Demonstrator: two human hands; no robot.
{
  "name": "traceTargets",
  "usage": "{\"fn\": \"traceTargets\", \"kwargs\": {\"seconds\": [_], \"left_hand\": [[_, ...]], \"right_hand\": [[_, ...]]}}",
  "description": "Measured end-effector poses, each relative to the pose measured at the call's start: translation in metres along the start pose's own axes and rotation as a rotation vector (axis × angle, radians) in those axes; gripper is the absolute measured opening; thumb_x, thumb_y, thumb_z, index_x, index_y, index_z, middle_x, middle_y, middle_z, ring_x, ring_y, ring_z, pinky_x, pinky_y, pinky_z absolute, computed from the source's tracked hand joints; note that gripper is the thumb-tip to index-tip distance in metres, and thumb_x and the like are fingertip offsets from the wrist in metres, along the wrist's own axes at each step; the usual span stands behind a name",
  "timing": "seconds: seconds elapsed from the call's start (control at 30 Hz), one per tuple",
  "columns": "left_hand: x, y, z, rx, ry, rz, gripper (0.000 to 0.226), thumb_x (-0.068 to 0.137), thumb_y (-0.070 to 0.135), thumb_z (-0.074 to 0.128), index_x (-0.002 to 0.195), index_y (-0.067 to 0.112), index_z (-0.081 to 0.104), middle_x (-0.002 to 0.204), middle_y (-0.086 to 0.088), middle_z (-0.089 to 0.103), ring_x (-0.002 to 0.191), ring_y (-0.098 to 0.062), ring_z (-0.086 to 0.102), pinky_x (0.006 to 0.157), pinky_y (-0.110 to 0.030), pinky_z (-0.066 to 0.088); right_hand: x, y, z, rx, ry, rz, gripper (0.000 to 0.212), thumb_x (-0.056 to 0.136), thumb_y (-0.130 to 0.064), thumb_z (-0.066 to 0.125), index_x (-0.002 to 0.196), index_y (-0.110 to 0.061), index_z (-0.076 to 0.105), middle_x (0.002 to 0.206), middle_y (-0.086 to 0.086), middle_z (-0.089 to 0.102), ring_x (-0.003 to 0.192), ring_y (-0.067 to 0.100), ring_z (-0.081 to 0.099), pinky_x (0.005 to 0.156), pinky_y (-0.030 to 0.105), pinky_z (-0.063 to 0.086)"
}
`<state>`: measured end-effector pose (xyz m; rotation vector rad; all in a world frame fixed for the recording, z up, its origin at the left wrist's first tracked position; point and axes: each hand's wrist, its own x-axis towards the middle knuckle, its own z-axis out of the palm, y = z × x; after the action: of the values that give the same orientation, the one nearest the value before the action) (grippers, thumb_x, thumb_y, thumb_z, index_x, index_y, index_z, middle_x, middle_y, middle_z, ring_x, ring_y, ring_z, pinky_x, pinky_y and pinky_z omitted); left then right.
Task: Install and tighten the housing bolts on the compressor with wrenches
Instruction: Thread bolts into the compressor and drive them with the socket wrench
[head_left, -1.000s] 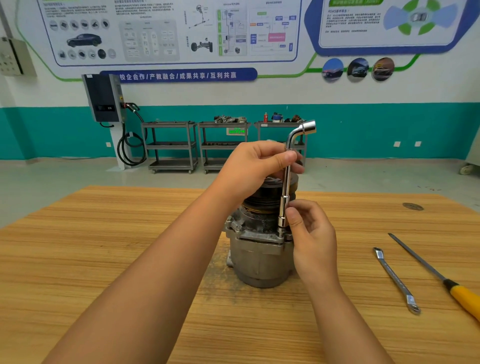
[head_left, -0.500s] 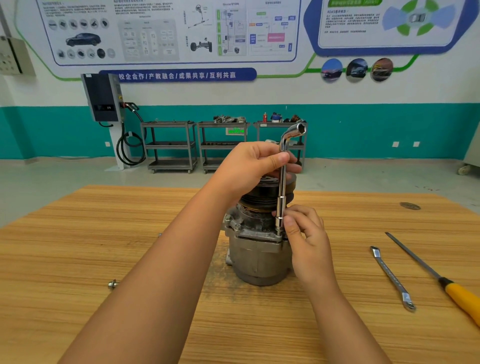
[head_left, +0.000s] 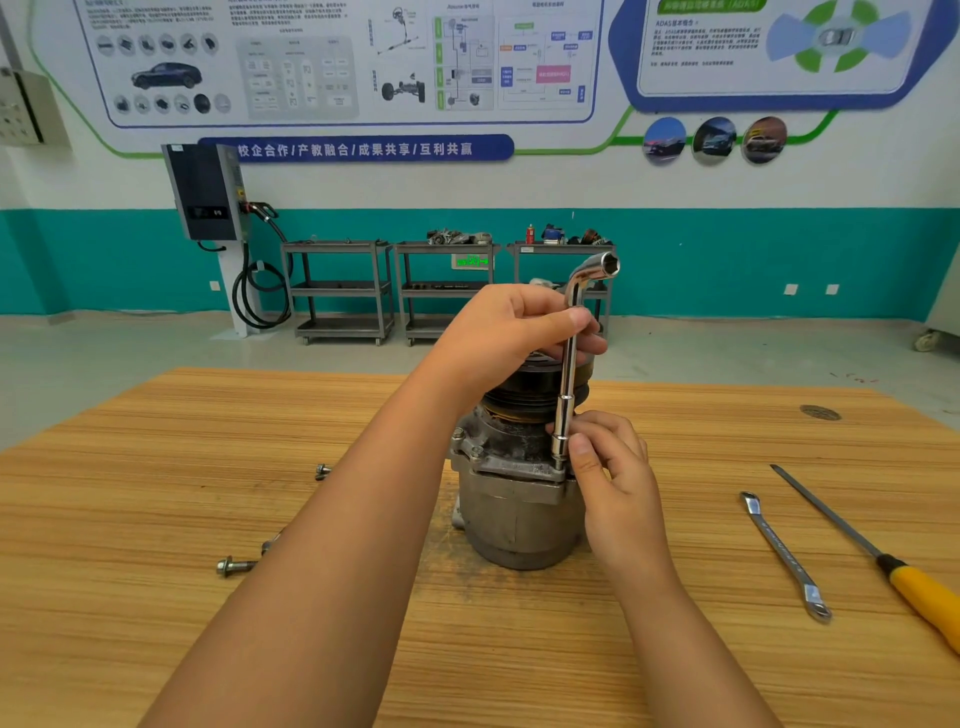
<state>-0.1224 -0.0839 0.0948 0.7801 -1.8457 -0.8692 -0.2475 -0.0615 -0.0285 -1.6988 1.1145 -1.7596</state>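
On the wooden table (head_left: 156, 493), the compressor (head_left: 511, 519) stands upright. The left hand (head_left: 511, 332) grips the L-shaped socket wrench (head_left: 570, 374) near its bend; the right hand (head_left: 615, 467) pinches its socket end over a flange bolt (hidden). Turning it snug likely comes next; loose bolts (head_left: 235, 565) wait.

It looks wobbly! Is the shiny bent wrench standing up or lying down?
Upright: the wrench stands on the compressor, left hand gripping high, right hand low.

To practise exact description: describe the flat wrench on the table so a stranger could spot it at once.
On the wooden table, look right of the compressor standing mid-table. Two long tools lie there apart; the flat wrench is the one nearer the compressor. It is all bare metal, whereas the screwdriver has a yellow handle.
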Motion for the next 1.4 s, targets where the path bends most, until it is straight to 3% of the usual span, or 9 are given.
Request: {"fn": "traceTargets", "kwargs": {"seconds": [0.3,0.43,0.53,0.63,0.83,0.97,1.07,1.4], "left_hand": [[0.0012,0.0023,-0.0028,-0.043,-0.073,-0.032,0.016,0.098,0.012,0.051,0.092,0.009,0.066,0.083,0.001,0.076,0.079,-0.012,0.072,0.072,-0.015,0.052],[0.0022,0.0022,-0.0027,-0.022,-0.089,-0.041,0.015,0.098,0.014,0.051,0.095,0.008,0.065,0.085,0.0,0.076,0.08,-0.013,0.072,0.074,-0.016,0.052],[0.0031,0.0011,-0.0016,-0.012,-0.081,-0.059,0.014,0.098,0.02,0.053,0.098,0.012,0.064,0.088,-0.002,0.076,0.081,-0.014,0.072,0.082,-0.022,0.053],[0.0038,-0.0006,-0.0005,-0.005,-0.058,-0.06,0.012,0.096,0.024,0.055,0.097,0.014,0.062,0.086,0.0,0.076,0.081,-0.015,0.072,0.091,-0.027,0.05],[0.0031,-0.0012,0.0003,-0.055,-0.01,-0.053,0.011,0.096,0.019,0.056,0.093,0.009,0.059,0.083,-0.001,0.076,0.077,-0.013,0.072,0.071,-0.016,0.053],[0.0027,-0.0014,-0.0001,-0.069,-0.019,-0.064,0.016,0.097,0.013,0.053,0.098,0.0,0.062,0.083,-0.002,0.075,0.075,-0.011,0.071,0.07,-0.017,0.054],[0.0023,-0.0016,0.0004,-0.053,-0.02,-0.064,0.017,0.098,0.012,0.052,0.096,0.002,0.064,0.083,-0.002,0.075,0.076,-0.011,0.072,0.071,-0.017,0.054],[0.0016,0.0012,0.0011,0.031,-0.024,-0.054,0.024,0.1,0.019,0.049,0.1,0.005,0.069,0.095,-0.007,0.075,0.085,-0.014,0.071,0.083,-0.021,0.054]], "right_hand": [[0.0004,0.0001,-0.0018,-0.007,-0.029,0.02,0.025,0.094,-0.014,0.054,0.087,-0.036,0.061,0.101,-0.021,0.053,0.106,-0.009,0.042,0.087,0.002,0.03],[0.0009,0.0003,-0.0019,-0.008,-0.016,0.012,0.02,0.09,-0.015,0.06,0.084,-0.034,0.06,0.099,-0.016,0.054,0.108,0.002,0.047,0.091,0.016,0.037],[0.0008,0.0003,-0.0017,0.002,-0.015,0.015,0.019,0.089,-0.015,0.062,0.084,-0.034,0.06,0.1,-0.015,0.053,0.108,0.01,0.049,0.093,0.024,0.04],[0.0006,0.0006,-0.002,-0.002,-0.01,0.015,0.019,0.088,-0.016,0.063,0.083,-0.034,0.059,0.099,-0.015,0.054,0.108,0.012,0.049,0.091,0.023,0.04],[0.0002,0.0018,-0.0013,-0.031,0.018,0.01,0.015,0.084,-0.02,0.068,0.081,-0.031,0.059,0.096,-0.02,0.054,0.106,0.01,0.05,0.087,0.02,0.04],[-0.0013,0.0011,-0.0011,0.033,0.013,0.025,0.013,0.091,-0.02,0.058,0.089,-0.032,0.063,0.098,-0.022,0.056,0.108,0.007,0.05,0.089,0.017,0.038],[-0.0013,-0.0001,-0.0025,0.097,0.01,0.045,0.025,0.097,-0.016,0.047,0.094,-0.032,0.066,0.1,-0.023,0.057,0.11,0.004,0.049,0.09,0.013,0.037],[-0.0011,0.001,-0.0016,0.037,0.016,0.015,0.02,0.089,-0.012,0.062,0.086,-0.032,0.063,0.097,-0.02,0.057,0.106,0.007,0.052,0.093,0.029,0.043]]}}
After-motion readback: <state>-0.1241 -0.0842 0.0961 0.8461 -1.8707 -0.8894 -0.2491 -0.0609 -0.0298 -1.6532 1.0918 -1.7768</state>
